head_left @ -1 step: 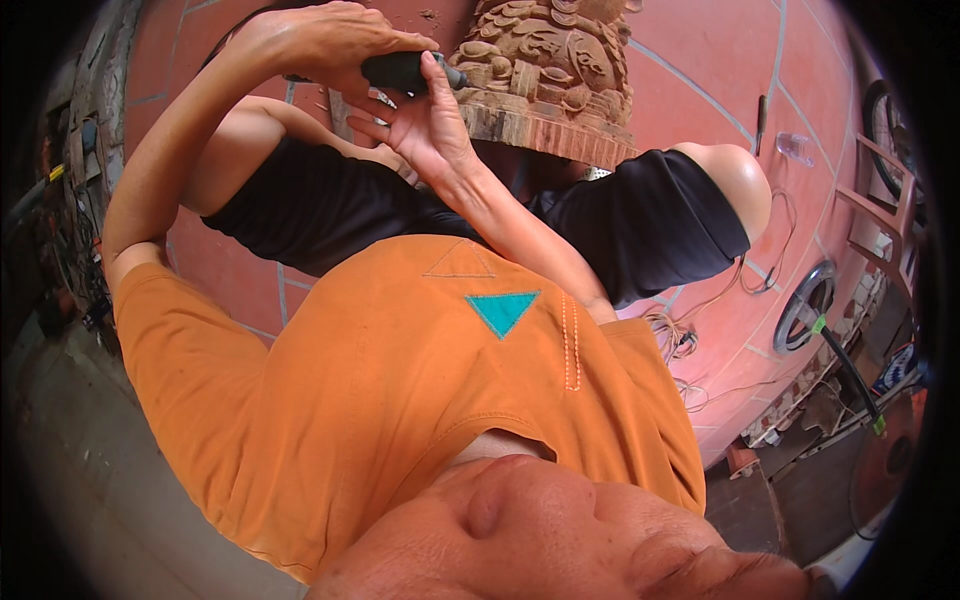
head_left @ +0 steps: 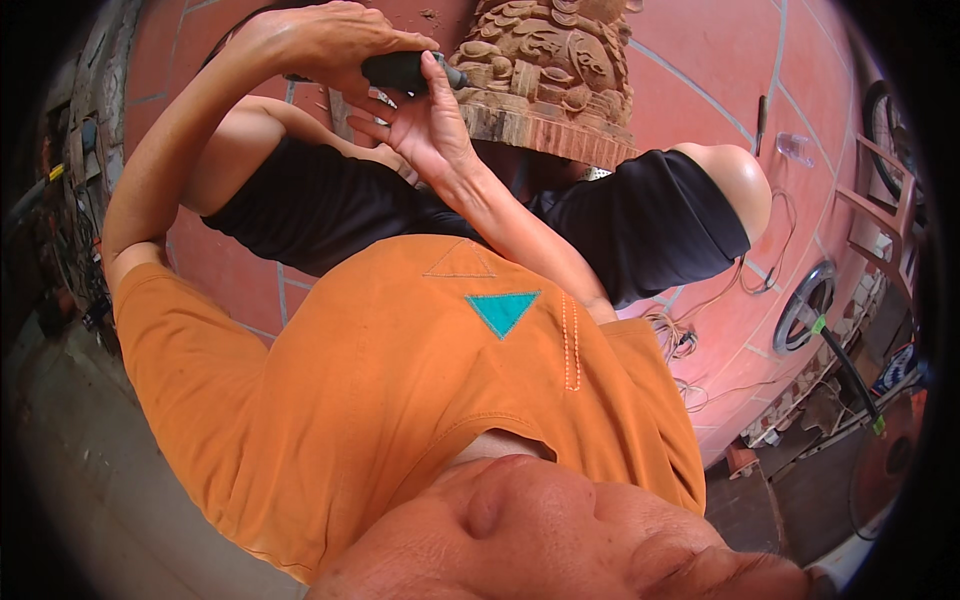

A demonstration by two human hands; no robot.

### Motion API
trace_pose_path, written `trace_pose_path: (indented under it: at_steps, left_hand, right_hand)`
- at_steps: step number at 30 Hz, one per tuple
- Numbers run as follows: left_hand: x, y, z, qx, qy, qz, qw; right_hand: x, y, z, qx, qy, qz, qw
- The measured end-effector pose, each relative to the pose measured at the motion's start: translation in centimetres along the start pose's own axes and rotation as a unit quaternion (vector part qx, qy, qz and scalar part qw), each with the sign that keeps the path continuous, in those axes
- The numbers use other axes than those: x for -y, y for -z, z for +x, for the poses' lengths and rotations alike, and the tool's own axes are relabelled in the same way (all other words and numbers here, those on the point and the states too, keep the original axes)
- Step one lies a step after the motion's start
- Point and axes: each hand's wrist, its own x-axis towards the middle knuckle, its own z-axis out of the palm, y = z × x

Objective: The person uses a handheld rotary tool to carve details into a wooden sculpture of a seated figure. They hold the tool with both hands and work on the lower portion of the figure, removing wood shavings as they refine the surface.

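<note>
My left hand (head_left: 320, 40) reaches in from the upper left and is closed over a black handheld rotary tool (head_left: 405, 70). My right hand (head_left: 420, 125) comes up from the right. Its thumb presses on the tool's front end and its fingers spread behind it. The tool's tip sits against the left side of a carved brown wooden block (head_left: 545, 70) with scroll patterns, which stands between my knees. My orange shirt (head_left: 400, 400) and black shorts (head_left: 640, 220) fill the middle of the view, and my chin is at the bottom.
Red tiled floor (head_left: 700, 70) lies around the carving. Thin cables (head_left: 685, 345) trail at the right near a round wheel-like part (head_left: 805, 300). A clear plastic bottle (head_left: 795, 148) lies on the tiles. Cluttered tools (head_left: 60, 210) line the left edge.
</note>
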Motion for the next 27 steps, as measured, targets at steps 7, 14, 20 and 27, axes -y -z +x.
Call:
trace_pose_path:
  at_steps: [7, 14, 20, 27]
  left_hand:
    - [0.0, -0.3, 0.3, 0.01, 0.034, -0.006, 0.999]
    - [-0.8, 0.3, -0.4, 0.028, 0.068, -0.009, 0.997]
    - [-1.1, 1.0, -0.1, 0.077, 0.109, -0.036, 0.99]
    - [0.1, -0.1, -0.8, 0.04, 0.077, -0.027, 0.996]
  right_hand:
    - [0.0, 0.6, 0.6, 0.012, -0.008, -0.005, 1.0]
    - [-0.2, 0.6, 0.7, 0.027, -0.013, -0.013, 0.999]
    - [-0.3, 0.8, 0.8, 0.039, -0.014, -0.02, 0.999]
    - [-0.6, 0.5, 1.1, 0.051, -0.023, -0.022, 0.998]
